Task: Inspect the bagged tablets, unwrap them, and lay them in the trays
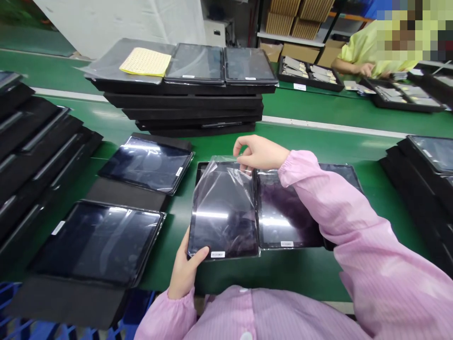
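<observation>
A dark tablet [226,217] with a small white label lies in front of me, partly covered by loose, wrinkled clear plastic film [212,177]. My left hand [184,267] grips its lower left corner, thumb on the front and fingers underneath. At the tablet's top edge, my right hand [261,152] is closed with curled fingers, pinching the film near the top right corner. Touching on the right is a second labelled tablet [283,212]. Beyond it a third tablet [341,174] is mostly hidden by my right sleeve.
Two wrapped tablets [145,163] rest on black trays at left, beside a tall tray stack [46,137]. Behind stands another stack [191,101] with tablets and a yellow sheet [146,61] on top. More trays [406,189] are at right. A co-worker [375,52] sits beyond the green bench [311,274].
</observation>
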`<action>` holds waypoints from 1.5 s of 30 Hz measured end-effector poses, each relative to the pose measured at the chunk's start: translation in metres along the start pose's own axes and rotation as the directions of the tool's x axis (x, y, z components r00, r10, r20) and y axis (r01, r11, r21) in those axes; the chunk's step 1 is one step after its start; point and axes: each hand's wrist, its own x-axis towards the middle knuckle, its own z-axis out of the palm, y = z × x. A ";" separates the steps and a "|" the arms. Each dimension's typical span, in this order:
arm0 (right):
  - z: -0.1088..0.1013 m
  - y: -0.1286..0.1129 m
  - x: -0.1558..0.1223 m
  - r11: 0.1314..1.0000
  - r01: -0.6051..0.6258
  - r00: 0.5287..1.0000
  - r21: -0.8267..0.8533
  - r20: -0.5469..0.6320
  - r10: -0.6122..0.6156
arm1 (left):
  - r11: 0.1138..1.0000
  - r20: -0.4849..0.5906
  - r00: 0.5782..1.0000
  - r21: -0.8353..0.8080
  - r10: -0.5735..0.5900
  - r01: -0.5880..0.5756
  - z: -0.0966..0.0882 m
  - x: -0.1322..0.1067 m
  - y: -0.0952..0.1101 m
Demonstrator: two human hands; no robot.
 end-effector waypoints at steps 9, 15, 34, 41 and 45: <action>0.042 -0.024 0.029 0.864 0.052 0.974 0.501 0.164 -0.154 | 0.998 -0.041 0.997 -0.017 0.061 -0.062 0.011 0.011 0.016; 0.052 0.002 0.048 0.774 -0.116 0.984 0.623 -0.031 0.173 | 0.991 -0.103 0.993 -0.115 0.059 -0.071 0.018 0.011 0.012; -0.044 0.067 -0.009 0.944 -0.085 0.888 0.318 -0.405 0.217 | 0.553 0.107 0.839 0.707 0.533 -0.441 0.009 -0.007 0.038; -0.091 0.123 -0.058 0.980 -0.157 0.805 -0.119 -0.591 0.057 | -0.130 0.681 0.432 0.609 0.591 -0.783 0.075 -0.026 0.041; -0.081 0.136 -0.070 0.953 -0.151 0.865 -0.262 -0.501 -0.001 | -0.162 0.724 0.433 0.592 0.538 -0.789 0.106 -0.024 0.038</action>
